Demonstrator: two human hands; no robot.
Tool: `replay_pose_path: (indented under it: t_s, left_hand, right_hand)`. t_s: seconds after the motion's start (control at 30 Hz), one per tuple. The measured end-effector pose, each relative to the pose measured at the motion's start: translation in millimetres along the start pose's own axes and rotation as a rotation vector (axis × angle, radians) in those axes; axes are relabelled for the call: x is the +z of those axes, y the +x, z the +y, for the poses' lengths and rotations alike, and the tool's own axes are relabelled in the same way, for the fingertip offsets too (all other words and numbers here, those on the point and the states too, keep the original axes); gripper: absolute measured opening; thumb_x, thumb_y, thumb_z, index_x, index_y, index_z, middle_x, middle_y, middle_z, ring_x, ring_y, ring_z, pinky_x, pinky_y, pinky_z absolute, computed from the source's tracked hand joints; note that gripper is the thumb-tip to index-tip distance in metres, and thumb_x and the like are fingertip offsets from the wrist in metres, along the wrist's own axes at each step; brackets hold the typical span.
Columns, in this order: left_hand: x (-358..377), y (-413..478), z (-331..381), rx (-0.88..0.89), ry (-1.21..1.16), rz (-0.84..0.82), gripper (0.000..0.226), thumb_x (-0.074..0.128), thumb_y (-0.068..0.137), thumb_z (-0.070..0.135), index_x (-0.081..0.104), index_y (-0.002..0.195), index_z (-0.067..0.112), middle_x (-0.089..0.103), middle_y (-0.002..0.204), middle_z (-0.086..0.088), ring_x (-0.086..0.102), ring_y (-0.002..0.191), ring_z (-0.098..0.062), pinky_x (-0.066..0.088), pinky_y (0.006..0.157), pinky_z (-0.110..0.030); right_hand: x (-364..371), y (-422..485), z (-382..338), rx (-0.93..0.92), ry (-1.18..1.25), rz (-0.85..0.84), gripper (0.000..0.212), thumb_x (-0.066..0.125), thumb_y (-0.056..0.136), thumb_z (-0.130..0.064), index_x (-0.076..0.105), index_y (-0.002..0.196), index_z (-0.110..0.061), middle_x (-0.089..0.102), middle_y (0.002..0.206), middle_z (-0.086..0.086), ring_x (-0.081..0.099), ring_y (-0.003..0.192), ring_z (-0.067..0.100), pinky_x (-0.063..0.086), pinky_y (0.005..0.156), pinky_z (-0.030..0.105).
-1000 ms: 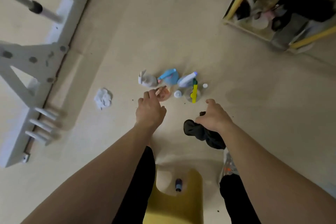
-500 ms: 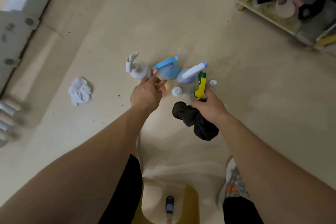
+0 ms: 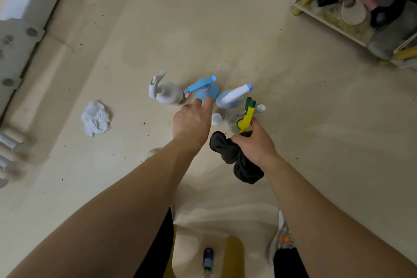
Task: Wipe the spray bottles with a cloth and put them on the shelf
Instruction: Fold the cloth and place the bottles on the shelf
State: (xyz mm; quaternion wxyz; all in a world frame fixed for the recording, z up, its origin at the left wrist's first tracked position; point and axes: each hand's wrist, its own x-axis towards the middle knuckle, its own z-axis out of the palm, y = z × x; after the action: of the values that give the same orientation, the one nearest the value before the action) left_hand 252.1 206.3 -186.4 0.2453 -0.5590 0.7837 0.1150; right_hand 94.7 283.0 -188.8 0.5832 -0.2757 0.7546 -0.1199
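The spray bottles stood close together on the floor (image 3: pixel 259 36) in front of you, well apart from the shelf (image 3: pixel 333 21) at the far right. The white bottle (image 3: pixel 167 93) was leftmost, its sprayer head aimed away from you and a little left. Next to it, the long axis of the blue bottle (image 3: pixel 207 91) head ran from near-left to far-right, as did that of the white-headed bottle (image 3: pixel 233 97), whose blue tip pointed far-right. The yellow sprayer (image 3: pixel 247 115) on the clear bottle lay almost straight away from you, green tip farthest. Your left hand (image 3: pixel 191 125) was stretched out with fingers straight, their tips at the near side of the blue bottle. Your right hand (image 3: pixel 256 145) was bunched around the black cloth (image 3: pixel 237 160), its fingers against the near end of the yellow sprayer. Half a second earlier your left hand had hovered nearer the white bottle, fingers curled; it had since reached farther, toward the blue one. The bottles and the crumpled white rag (image 3: pixel 96 118) at left had not moved.
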Motion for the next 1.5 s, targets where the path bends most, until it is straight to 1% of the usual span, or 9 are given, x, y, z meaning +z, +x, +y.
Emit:
replay_pose_path:
  t_s: [0.23, 0.47, 0.57, 0.67, 0.77, 1.03, 1.23, 1.37, 1.5]
  left_hand:
    - [2, 1, -3, 0.124, 0.059, 0.018, 0.028, 0.06, 0.091, 0.013, 0.056, 0.118, 0.02, 0.043, 0.129, -0.01, 0.061, 0.086, -0.029, 0.035, 0.055, -0.033]
    - [16, 17, 2, 0.274, 0.198, 0.047, 0.038, 0.08, 0.077, 0.045, 0.066, 0.104, 0.022, 0.056, 0.105, -0.004, 0.063, 0.074, -0.028, 0.032, 0.053, -0.032]
    - [18, 26, 3, 0.366, 0.266, 0.003, 0.034, 0.074, 0.085, 0.041, 0.064, 0.109, 0.02, 0.053, 0.099, -0.004, 0.061, 0.072, -0.03, 0.046, 0.058, -0.033]
    - [6, 29, 10, 0.395, 0.32, -0.08, 0.014, 0.068, 0.088, 0.017, 0.065, 0.101, 0.016, 0.046, 0.087, -0.004, 0.061, 0.069, -0.032, 0.053, 0.063, -0.039]
    - [0, 32, 16, 0.463, 0.389, -0.112, 0.018, 0.059, 0.086, -0.001, 0.062, 0.101, 0.009, 0.043, 0.079, -0.004, 0.062, 0.066, -0.03, 0.055, 0.063, -0.039]
    - [4, 34, 21, 0.568, 0.459, -0.146, 0.026, 0.054, 0.088, -0.006, 0.061, 0.11, 0.006, 0.05, 0.068, -0.008, 0.058, 0.067, -0.03, 0.054, 0.073, -0.043]
    - [10, 35, 18, 0.544, 0.288, -0.15, 0.017, 0.053, 0.091, 0.002, 0.061, 0.105, 0.008, 0.055, 0.081, -0.008, 0.063, 0.078, -0.037, 0.056, 0.072, -0.046]
    - [17, 23, 1, 0.564, 0.23, -0.062, 0.028, 0.078, 0.057, -0.009, 0.064, 0.075, 0.006, 0.046, 0.062, -0.004, 0.057, 0.053, -0.03, 0.048, 0.054, -0.032]
    - [12, 1, -11, 0.536, 0.109, -0.017, 0.034, 0.083, 0.052, -0.004, 0.066, 0.075, 0.014, 0.053, 0.066, -0.003, 0.05, 0.046, -0.027, 0.032, 0.04, -0.024]
  right_hand:
    - [-4, 1, 0, -0.003, -0.019, -0.03, 0.039, 0.065, 0.088, -0.027, 0.052, 0.124, -0.034, 0.063, 0.092, -0.005, 0.061, 0.093, 0.02, 0.046, 0.082, 0.035]
    - [-4, 1, 3, -0.018, -0.013, -0.021, 0.042, 0.065, 0.087, -0.028, 0.051, 0.127, -0.037, 0.063, 0.091, -0.008, 0.062, 0.094, 0.022, 0.049, 0.085, 0.036]
    - [-5, 3, 5, -0.032, -0.008, -0.022, 0.04, 0.065, 0.087, -0.028, 0.052, 0.124, -0.036, 0.062, 0.086, -0.008, 0.062, 0.09, 0.021, 0.049, 0.084, 0.037]
    - [-7, 4, 6, -0.045, -0.003, -0.026, 0.035, 0.065, 0.086, -0.027, 0.053, 0.119, -0.033, 0.06, 0.082, -0.008, 0.061, 0.087, 0.021, 0.047, 0.078, 0.035]
    - [-8, 4, 6, -0.046, 0.004, -0.033, 0.032, 0.065, 0.086, -0.027, 0.054, 0.116, -0.032, 0.061, 0.083, -0.008, 0.061, 0.086, 0.02, 0.047, 0.076, 0.035]
    - [-11, 6, 9, -0.064, 0.034, -0.072, 0.023, 0.066, 0.086, -0.025, 0.055, 0.105, -0.029, 0.059, 0.081, -0.005, 0.059, 0.083, 0.02, 0.047, 0.079, 0.037]
    - [-17, 3, 11, -0.043, 0.355, -0.183, 0.022, 0.07, 0.091, -0.015, 0.066, 0.108, -0.028, 0.058, 0.085, 0.002, 0.059, 0.083, 0.014, 0.046, 0.076, 0.019]
    - [-15, -3, 16, 0.018, 0.443, -0.161, 0.026, 0.072, 0.09, -0.015, 0.07, 0.108, -0.033, 0.068, 0.092, 0.0, 0.066, 0.089, 0.014, 0.047, 0.078, 0.02]
    - [-18, -20, 19, 0.05, 0.42, -0.169, 0.024, 0.073, 0.089, -0.016, 0.069, 0.106, -0.032, 0.064, 0.089, 0.0, 0.065, 0.087, 0.016, 0.047, 0.08, 0.024]
